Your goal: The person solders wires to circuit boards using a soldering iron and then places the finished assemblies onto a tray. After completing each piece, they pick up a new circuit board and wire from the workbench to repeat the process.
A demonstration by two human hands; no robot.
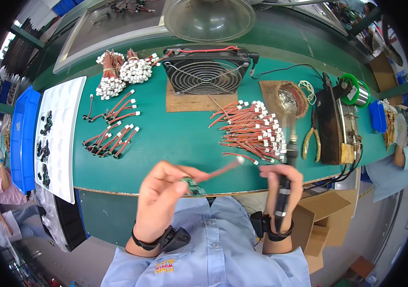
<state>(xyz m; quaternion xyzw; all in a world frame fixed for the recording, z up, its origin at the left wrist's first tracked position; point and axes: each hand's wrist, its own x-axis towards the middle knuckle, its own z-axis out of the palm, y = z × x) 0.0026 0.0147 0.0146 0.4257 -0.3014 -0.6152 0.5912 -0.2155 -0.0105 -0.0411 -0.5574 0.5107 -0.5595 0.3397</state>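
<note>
The left hand (158,193) pinches a small green board (192,186) between thumb and fingertips, just above the near edge of the green bench (175,138), and a red lead (221,171) runs up and right from the board, blurred by motion. The right hand (280,184) is closed around a soldering iron (286,158), held upright with its tip toward the lead's free end. This looks like the soldering step: a lead being joined to the board. The next move would call for steadying both hands, bringing the iron's tip onto the joint and keeping the lead from slipping off the board. The loose pile of leads (254,131) lies just beyond the hands, with 2 bound bundles (125,71) at the far left, finished-looking sets (110,134) spread near a white tray (60,143), and a fan (206,71) at the back. Pliers (311,141), a solder spool (357,93) and a sponge dish (290,98) sit to the right.
</note>
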